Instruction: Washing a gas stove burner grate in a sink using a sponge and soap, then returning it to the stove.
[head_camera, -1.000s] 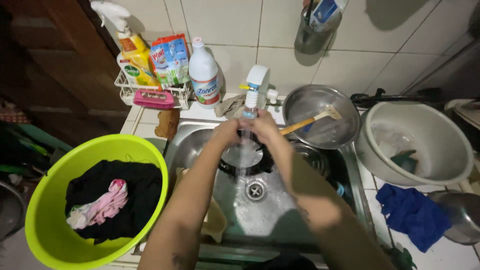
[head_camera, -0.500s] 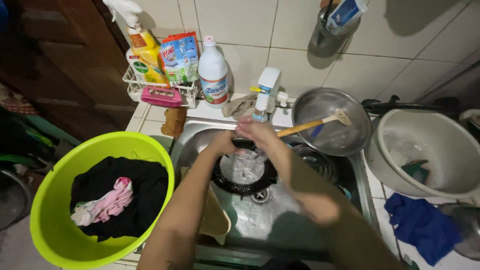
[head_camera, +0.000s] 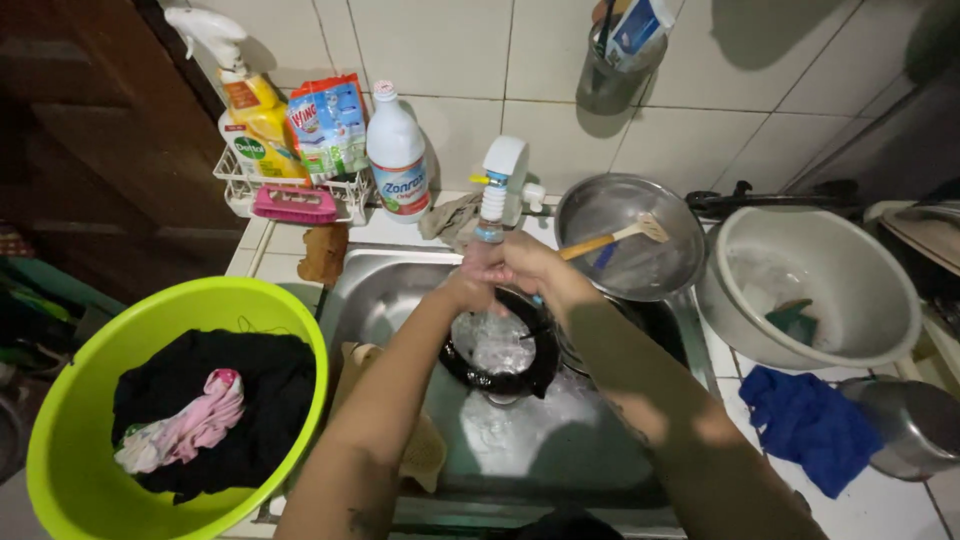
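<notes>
My left hand (head_camera: 468, 285) and right hand (head_camera: 535, 268) meet directly under the white tap (head_camera: 498, 185), both clenched on the rim of a black round pan (head_camera: 500, 355) that I hold tilted over the steel sink (head_camera: 385, 290). Water runs between my hands onto the pan. Just beyond my right hand a steel bowl (head_camera: 625, 240) holds a wooden spatula (head_camera: 612, 237); further right sits a white basin (head_camera: 810, 290), and nearer me a blue cloth (head_camera: 805, 425). Well left of my left arm is a lime-green tub (head_camera: 90, 400) of dark laundry (head_camera: 250, 395). Behind my hands stands a white bottle (head_camera: 398, 155).
</notes>
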